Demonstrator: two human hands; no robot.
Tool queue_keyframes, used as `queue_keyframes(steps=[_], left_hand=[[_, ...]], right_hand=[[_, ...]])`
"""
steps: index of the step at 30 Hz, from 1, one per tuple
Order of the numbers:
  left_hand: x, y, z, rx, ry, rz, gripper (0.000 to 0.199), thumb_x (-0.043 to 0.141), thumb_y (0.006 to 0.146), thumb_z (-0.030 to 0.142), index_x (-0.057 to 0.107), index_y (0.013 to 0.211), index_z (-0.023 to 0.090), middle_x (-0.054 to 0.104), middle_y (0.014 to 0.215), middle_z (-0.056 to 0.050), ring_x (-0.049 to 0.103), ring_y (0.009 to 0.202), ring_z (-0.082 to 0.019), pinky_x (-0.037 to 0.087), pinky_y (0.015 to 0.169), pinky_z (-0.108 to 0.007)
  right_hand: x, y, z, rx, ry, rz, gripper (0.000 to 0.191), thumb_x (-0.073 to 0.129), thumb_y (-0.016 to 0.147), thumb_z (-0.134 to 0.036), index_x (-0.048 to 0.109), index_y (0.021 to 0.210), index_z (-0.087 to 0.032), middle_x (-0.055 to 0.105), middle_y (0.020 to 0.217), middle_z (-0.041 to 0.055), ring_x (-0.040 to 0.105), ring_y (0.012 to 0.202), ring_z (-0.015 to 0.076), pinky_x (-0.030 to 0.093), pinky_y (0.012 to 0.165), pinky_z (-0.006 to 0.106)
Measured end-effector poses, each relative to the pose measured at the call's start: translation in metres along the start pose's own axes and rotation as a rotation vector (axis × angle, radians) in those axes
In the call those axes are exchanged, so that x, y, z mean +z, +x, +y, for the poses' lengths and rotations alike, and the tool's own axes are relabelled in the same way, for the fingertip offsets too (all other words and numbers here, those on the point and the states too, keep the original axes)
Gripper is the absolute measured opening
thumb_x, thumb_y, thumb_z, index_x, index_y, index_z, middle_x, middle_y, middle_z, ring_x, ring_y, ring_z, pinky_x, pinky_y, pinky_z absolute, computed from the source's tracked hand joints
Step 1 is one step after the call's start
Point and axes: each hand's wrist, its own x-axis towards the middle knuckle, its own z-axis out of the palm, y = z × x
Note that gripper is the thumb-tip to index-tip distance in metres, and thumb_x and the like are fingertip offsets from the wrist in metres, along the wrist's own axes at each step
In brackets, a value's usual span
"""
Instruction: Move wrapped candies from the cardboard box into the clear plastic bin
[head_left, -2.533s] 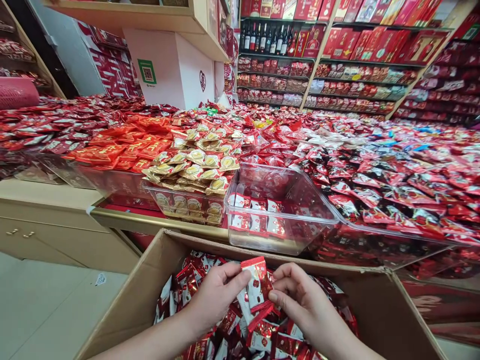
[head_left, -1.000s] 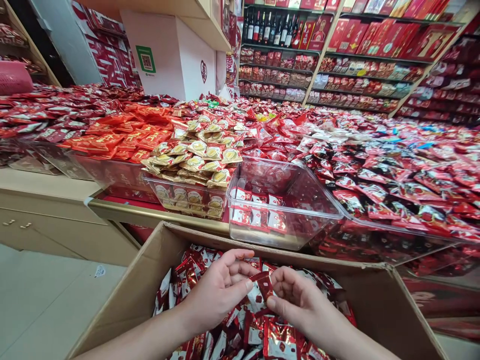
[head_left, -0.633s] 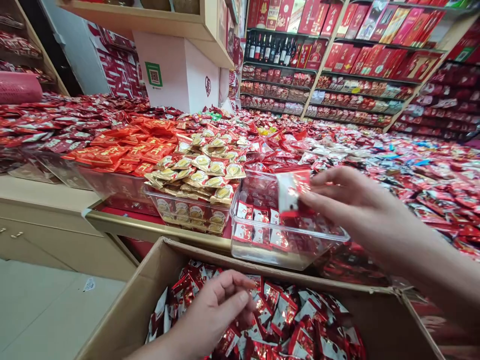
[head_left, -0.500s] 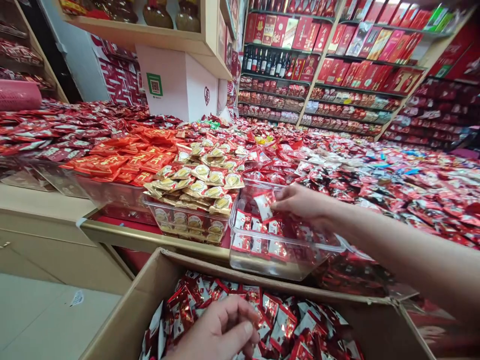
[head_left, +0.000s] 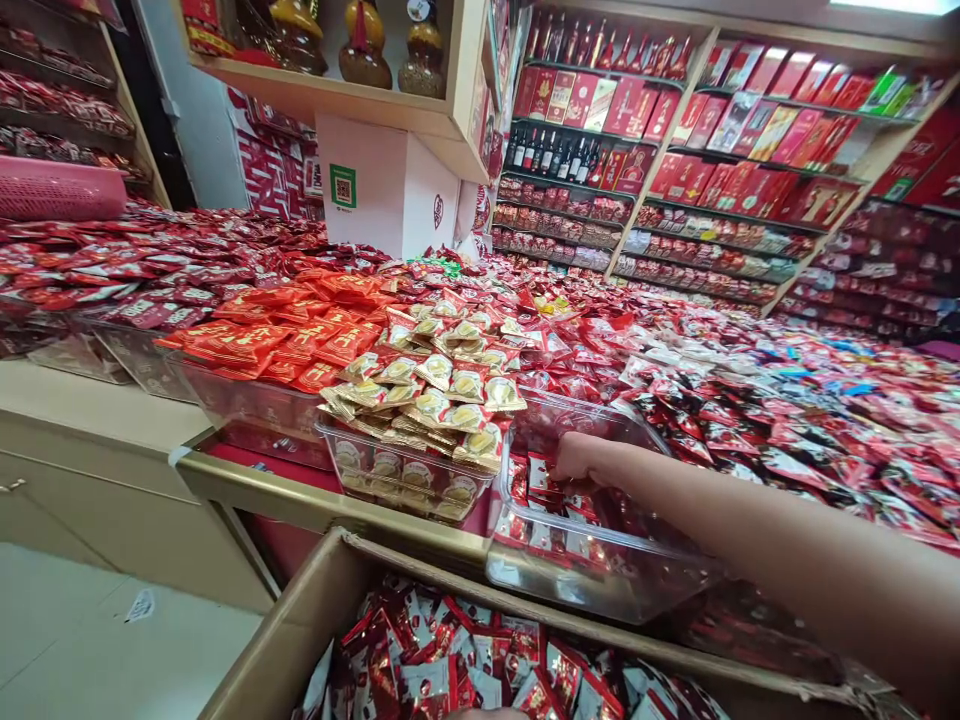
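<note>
My right hand [head_left: 581, 460] reaches down inside a clear plastic bin [head_left: 592, 560], its curled fingers at a red and white packet [head_left: 541, 478] lying on the rows there. Whether the fingers still grip that packet is hard to make out. More red and white packets [head_left: 480, 650] fill a cardboard box [head_left: 277, 630] in front of the bin. Of my left hand [head_left: 489, 714] only a sliver shows at the bottom edge, over the box; its fingers are hidden.
Beside the bin on the left stands a container heaped with gold packets [head_left: 435, 400], then one of orange-red packets [head_left: 300, 330]. A gold-edged counter rim [head_left: 337, 505] runs behind the box. Many more packets spread behind and right, before shelves [head_left: 652, 200].
My right hand has lowered into the bin with the packet it held. My left hand has dropped almost out of view. The camera's view has shifted, moving the scene slightly right and down.
</note>
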Motion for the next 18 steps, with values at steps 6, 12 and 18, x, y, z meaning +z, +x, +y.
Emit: queue_keyframes(steps=[6,12,18], left_hand=[[-0.077,0.009,0.004,0.03,0.011,0.112,0.022,0.045,0.087,0.033,0.057,0.103,0.022,0.054,0.114,-0.006,0.054,0.096,-0.018,0.046,0.083,-0.037],[-0.076,0.015,-0.006,0.026,0.028,0.205,0.025,0.047,0.086,0.033,0.055,0.104,0.019,0.056,0.111,-0.006,0.056,0.093,-0.018,0.047,0.08,-0.037],[-0.081,0.024,-0.012,0.017,0.064,0.291,0.025,0.047,0.086,0.033,0.057,0.102,0.017,0.056,0.109,-0.004,0.056,0.093,-0.02,0.048,0.079,-0.036]], right_hand=[[-0.011,-0.009,-0.005,-0.216,-0.225,0.177,0.015,0.058,0.075,-0.026,0.06,0.081,-0.012,0.063,0.082,0.0073,0.058,0.079,0.0171,0.047,0.069,0.03],[-0.007,-0.015,-0.01,-0.602,-0.3,0.304,0.044,0.065,0.064,-0.039,0.056,0.101,-0.018,0.06,0.103,0.0074,0.056,0.092,0.0204,0.042,0.075,0.024],[0.005,0.0,-0.013,-0.618,-0.386,0.332,0.03,0.06,0.068,-0.033,0.061,0.092,-0.014,0.058,0.1,0.0133,0.056,0.091,0.023,0.043,0.076,0.028]])
